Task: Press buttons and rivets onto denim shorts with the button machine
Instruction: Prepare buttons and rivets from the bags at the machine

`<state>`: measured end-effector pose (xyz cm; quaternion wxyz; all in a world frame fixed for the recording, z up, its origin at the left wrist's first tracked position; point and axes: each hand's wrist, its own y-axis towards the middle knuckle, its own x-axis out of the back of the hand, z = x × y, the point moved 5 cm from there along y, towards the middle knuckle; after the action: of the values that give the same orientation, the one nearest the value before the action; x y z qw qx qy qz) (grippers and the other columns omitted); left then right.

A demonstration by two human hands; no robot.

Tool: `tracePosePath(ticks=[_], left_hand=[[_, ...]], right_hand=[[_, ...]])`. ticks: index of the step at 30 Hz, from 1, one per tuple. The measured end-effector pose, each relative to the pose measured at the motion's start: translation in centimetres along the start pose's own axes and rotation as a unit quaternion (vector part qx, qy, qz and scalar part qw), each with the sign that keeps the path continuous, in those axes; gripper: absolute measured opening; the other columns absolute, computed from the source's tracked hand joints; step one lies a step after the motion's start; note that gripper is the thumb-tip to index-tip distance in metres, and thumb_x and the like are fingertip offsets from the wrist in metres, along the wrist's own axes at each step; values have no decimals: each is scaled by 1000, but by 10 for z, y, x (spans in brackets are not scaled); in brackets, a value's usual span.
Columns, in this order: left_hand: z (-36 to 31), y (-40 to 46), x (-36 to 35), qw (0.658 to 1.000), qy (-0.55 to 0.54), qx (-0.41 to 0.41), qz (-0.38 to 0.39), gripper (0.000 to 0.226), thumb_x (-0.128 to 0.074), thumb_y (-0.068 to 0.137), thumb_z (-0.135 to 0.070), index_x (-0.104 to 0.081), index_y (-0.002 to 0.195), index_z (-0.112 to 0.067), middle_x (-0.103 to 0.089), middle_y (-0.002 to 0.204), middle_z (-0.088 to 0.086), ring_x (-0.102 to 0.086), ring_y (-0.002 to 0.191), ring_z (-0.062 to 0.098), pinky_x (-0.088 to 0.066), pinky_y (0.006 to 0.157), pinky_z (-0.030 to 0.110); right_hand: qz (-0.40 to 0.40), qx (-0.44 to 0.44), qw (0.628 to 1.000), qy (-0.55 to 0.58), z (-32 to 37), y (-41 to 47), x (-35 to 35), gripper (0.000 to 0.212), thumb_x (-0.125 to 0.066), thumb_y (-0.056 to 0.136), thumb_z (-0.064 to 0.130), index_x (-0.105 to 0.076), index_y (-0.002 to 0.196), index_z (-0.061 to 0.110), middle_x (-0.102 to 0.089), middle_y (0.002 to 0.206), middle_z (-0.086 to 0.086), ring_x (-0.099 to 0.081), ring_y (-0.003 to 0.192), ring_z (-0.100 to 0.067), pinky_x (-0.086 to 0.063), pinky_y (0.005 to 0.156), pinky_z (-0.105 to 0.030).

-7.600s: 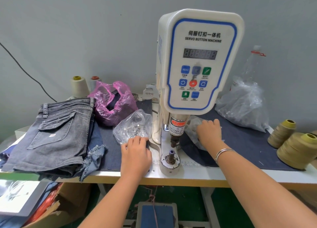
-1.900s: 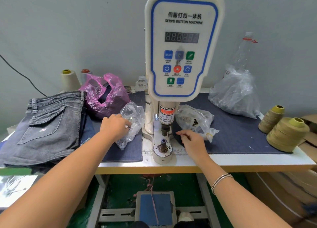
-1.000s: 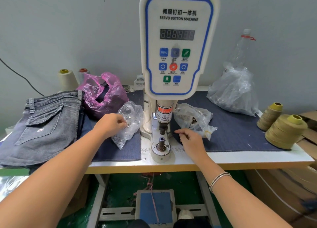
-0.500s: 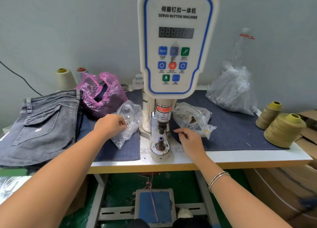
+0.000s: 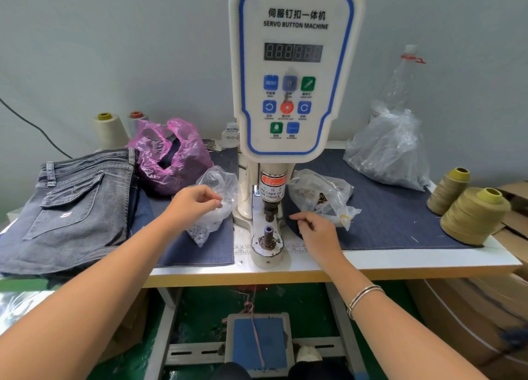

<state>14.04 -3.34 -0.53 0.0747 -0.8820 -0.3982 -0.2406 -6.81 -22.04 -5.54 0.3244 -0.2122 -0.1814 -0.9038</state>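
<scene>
The white servo button machine (image 5: pixel 294 74) stands at the table's middle, its upper punch (image 5: pixel 271 211) raised above the empty lower die (image 5: pixel 267 234). A stack of grey denim shorts (image 5: pixel 77 202) lies folded at the left. My left hand (image 5: pixel 194 205) hovers over a clear bag of silver buttons (image 5: pixel 220 185), fingertips pinched together on what looks like one button. My right hand (image 5: pixel 317 231) rests right of the die, in front of a clear bag of dark rivets (image 5: pixel 320 196). Its thumb and forefinger pinch a part too small to make out.
A pink bag (image 5: pixel 168 154) and pale thread cones (image 5: pixel 108 131) sit behind the shorts. A large clear bag (image 5: pixel 385 151) and a plastic bottle (image 5: pixel 400 79) stand at the back right, olive thread cones (image 5: pixel 474 214) at the right edge. A blue foot pedal (image 5: pixel 258 342) lies below, cardboard (image 5: pixel 471 308) at the lower right.
My left hand has come up slightly out of the button bag with its fingertips pinched. My right hand has stayed beside the die. The view has shifted a little.
</scene>
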Motion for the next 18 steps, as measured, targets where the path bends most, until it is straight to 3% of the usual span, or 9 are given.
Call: tracePosePath(ticks=[2, 6, 10, 14, 18], left_hand=[[-9, -6, -11, 999, -6, -25, 18, 11, -70, 85, -7, -68, 80, -17, -73, 84, -3, -65, 79, 7, -48, 75, 14], [-27, -19, -37, 993, -15, -73, 96, 16, -67, 87, -4, -65, 80, -18, -70, 75, -6, -63, 70, 7, -50, 67, 15], [-40, -30, -58, 981, -56, -108, 151, 14, -64, 90, -6, -64, 86, -19, -71, 83, -5, -68, 81, 10, -55, 79, 24], [-39, -35, -68, 979, -113, -90, 144, 12, -67, 88, -9, -68, 84, -20, -65, 84, 6, -57, 79, 21, -49, 82, 39], [-35, -38, -70, 975, -179, -68, 115, 11, -68, 86, -7, -71, 86, -17, -61, 88, 16, -53, 83, 25, -45, 85, 41]], right_hand=[[9, 2, 1000, 0, 3, -1, 0, 27, -50, 95, 8, -68, 104, 25, -60, 99, 15, -55, 92, -3, -43, 78, -13], [44, 29, 997, 52, 26, -9, 1, 29, -52, 94, 7, -64, 96, 34, -60, 87, 22, -57, 77, 3, -44, 70, -11], [118, 41, 987, 102, 56, -16, -7, 20, -51, 96, 10, -62, 92, 26, -57, 65, 10, -49, 47, 0, -41, 49, -13], [151, 48, 984, 79, 75, -16, -10, 29, -51, 94, 10, -59, 71, 27, -51, 48, 17, -46, 48, 6, -34, 49, -5], [158, -15, 981, 112, 71, -14, -12, 29, -52, 93, 13, -60, 68, 26, -49, 44, 20, -46, 50, 5, -35, 54, -8]])
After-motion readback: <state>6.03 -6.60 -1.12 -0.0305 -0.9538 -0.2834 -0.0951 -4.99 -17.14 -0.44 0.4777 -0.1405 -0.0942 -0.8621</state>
